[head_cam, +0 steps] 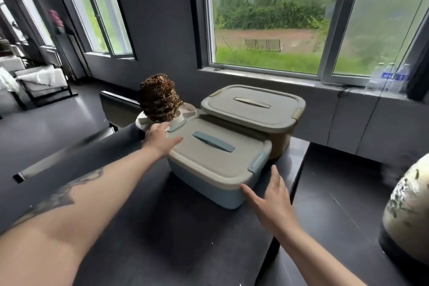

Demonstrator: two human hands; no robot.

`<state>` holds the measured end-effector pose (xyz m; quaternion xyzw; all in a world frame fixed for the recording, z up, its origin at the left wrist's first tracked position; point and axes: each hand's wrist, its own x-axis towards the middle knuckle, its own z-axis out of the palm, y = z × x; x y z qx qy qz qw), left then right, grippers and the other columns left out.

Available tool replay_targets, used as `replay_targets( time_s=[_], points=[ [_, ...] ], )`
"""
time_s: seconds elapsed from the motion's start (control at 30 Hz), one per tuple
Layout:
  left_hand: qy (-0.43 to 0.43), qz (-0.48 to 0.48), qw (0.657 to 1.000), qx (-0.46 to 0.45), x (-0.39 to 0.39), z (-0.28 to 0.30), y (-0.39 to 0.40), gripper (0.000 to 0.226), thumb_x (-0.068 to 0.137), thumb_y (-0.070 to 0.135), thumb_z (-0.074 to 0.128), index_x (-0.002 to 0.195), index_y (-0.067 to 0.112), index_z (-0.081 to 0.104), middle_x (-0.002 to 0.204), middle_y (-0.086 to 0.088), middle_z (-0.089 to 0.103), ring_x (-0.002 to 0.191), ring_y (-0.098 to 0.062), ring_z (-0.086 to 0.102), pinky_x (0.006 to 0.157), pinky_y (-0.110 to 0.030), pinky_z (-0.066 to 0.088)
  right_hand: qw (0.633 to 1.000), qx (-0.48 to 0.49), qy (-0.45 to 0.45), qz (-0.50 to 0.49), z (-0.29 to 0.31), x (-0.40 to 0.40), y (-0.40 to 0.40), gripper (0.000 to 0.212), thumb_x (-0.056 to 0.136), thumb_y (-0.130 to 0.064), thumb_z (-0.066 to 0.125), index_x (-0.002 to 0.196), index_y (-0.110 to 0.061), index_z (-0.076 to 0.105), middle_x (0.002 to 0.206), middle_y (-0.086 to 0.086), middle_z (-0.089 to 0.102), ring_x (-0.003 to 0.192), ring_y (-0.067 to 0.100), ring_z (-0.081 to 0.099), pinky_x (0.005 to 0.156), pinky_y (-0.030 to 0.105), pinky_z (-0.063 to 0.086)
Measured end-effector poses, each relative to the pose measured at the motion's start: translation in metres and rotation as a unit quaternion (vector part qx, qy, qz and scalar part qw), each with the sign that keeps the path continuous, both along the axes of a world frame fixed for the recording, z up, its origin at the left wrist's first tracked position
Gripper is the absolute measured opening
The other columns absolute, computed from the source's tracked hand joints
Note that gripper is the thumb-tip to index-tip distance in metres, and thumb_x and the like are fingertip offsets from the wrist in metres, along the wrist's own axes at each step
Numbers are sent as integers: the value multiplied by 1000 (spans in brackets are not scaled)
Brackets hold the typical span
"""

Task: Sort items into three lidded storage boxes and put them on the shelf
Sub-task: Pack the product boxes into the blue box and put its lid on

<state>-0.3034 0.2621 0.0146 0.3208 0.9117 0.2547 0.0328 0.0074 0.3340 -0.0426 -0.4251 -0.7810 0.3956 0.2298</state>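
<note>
Now both hands close on the pale-blue plastic storage box with a beige lid (216,165), nearest on the dark counter (162,227): left hand (160,138) flat on its far-left lid corner, right hand (269,199) spread, fingertips at its near-right edge. Grip low under the rim, lift level; the tan lidded box (253,109) sits just behind.

The walls (160,18) are dark gray. A big window (267,16) sits far past the hands and shows green grass and trees. Another window (104,14) is up to the left of the left hand. The floor (46,118) is dark too. A chair (44,83) stands far left. Water bottles (390,76) sit on the sill, far right.
</note>
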Motion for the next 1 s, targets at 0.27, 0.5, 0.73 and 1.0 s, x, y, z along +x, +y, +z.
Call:
replay_targets(
  time_s=[0.27, 0.5, 0.73, 1.0],
  points=[
    [-74, 29, 996, -27, -35, -22, 60, 80, 80, 62, 58, 145, 25, 31, 144, -10, 44, 130, -33, 42, 108, -41, 34, 979, -156, 128, 33, -6, -32, 30, 132, 50, -79, 68, 149, -37, -9, 156, -20, 13, 141, 7, 23, 114, 35, 28],
    [-139, 89, 985, 47, -13, -11, 22, 74, 68, 56, 74, 130, 23, 51, 127, -2, 59, 114, -25, 55, 100, -40, 44, 958, -180, 224, 2, -15, -43, 39, 113, 65, -34, 84, 148, -33, 8, 146, -7, 40, 129, 15, 45, 109, 43, 37],
    [-142, 275, 938, 155, 54, -1, -136, 95, 53, 63, 77, 134, 25, 48, 123, 1, 55, 112, -20, 55, 99, -33, 44, 939, -203, 230, 155, 9, -67, 22, 83, 62, -25, 87, 132, -36, 44, 119, -13, 62, 108, 10, 60, 101, 43, 46],
    [-121, 505, 825, 222, 179, 1, -318, 102, 55, 68, 75, 142, 34, 35, 139, 2, 47, 124, -21, 48, 105, -40, 40, 872, -247, 171, 387, 18, -108, -94, 70, 56, -26, 89, 112, -49, 54, 102, -22, 67, 93, 1, 63, 83, 30, 49]
  ],
)
